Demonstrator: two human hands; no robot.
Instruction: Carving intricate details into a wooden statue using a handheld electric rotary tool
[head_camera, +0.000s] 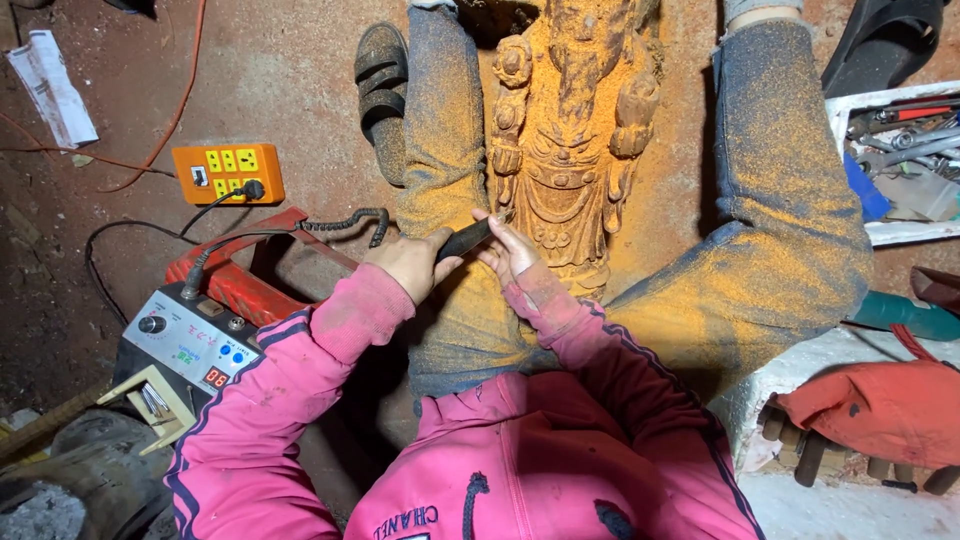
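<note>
Two hands meet low on a tall, sawdust-coated wooden figure statue (568, 150) that lies between the person's spread, dust-covered trouser legs. The left hand (410, 262) is closed around a black, slim handheld carving tool (464, 240), its coiled black cord (345, 222) running back to a grey control box with a red digit display (190, 345). The right hand (510, 250) rests against the statue's lower left edge with fingers partly curled, steadying the tool's tip; whether it grips the tool cannot be told.

Judging by the surface, the carving is well along: head, arm ornaments, belt and draped folds are already cut in relief. Fine orange dust covers the statue, so the finish of the small details is hard to judge, and the bottom part near the hands looks like the area now being worked.

An orange power strip (228, 172) sits on the floor to the left, and a white tray of metal tools (900, 150) to the right.
</note>
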